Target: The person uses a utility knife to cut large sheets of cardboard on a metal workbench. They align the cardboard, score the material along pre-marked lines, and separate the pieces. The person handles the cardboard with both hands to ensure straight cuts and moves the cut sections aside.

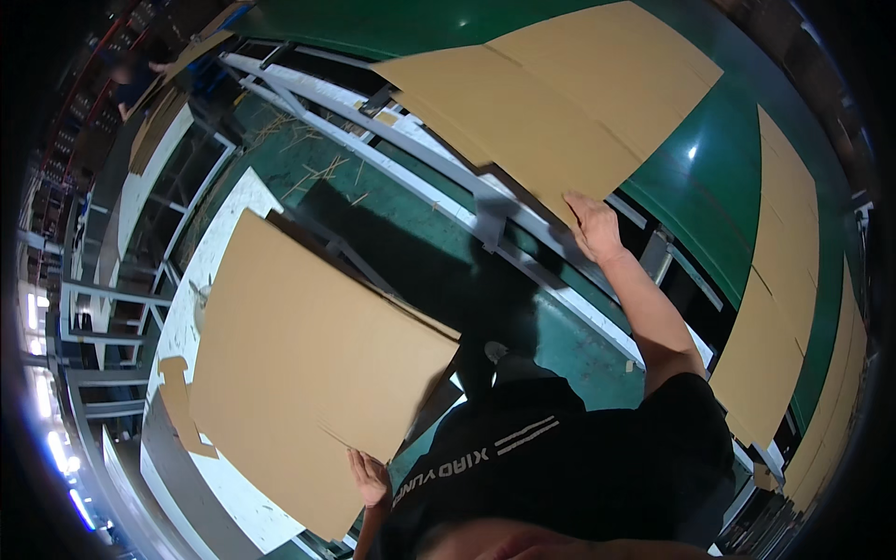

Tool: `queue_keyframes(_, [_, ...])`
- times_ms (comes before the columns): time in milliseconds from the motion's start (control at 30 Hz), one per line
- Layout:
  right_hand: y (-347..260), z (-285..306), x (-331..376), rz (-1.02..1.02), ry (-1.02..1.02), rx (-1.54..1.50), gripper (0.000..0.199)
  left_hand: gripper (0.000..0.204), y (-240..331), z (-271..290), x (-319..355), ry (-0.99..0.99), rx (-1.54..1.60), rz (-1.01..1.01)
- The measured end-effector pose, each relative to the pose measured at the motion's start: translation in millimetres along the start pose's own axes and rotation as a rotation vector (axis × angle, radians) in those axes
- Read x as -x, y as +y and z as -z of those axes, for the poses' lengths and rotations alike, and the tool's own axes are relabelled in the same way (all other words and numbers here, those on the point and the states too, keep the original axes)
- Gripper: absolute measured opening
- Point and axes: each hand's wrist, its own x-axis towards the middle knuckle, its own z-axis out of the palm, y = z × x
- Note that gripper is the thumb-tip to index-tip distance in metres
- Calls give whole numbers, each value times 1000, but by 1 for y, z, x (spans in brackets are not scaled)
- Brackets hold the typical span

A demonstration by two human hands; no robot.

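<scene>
Green surface (702, 166) held far sheet (579, 89) at right hand (595, 229), right-side sheets (784, 252) untouched; near sheet (313, 364) already on white surface (248, 193), left hand (371, 479) at edge (both hands' fingers: couldn't tell if gripping).

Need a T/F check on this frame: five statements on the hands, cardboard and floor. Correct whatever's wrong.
1. The right hand is at the edge of a large cardboard sheet. True.
2. The left hand is on that same sheet. False: it is at the near edge of another sheet, above a white tabletop.
3. Thin strips lie scattered on the floor. True.
4. The person wears a white shirt. False: the shirt is black.
5. Green shows between the right hand's sheet and the cardboard farther right. True.
</scene>
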Motion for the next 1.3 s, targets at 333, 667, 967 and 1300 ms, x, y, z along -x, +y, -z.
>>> queue_keyframes(333, [154,16,-12,-771,1009,-790,26,60,12,-6,-3,-181,49,217])
queue_keyframes(667, [110,-67,-28,-1171,326,-1883,36,29,9,7,10,119,-355,37])
queue_keyframes(967, [-152,42,-36,-643,184,-1772,47,42,14,25,18,131,-43,92])
queue_keyframes(1300, [-414,32,154,-646,-332,-1582,27,44,6,-11,32,198,71,174])
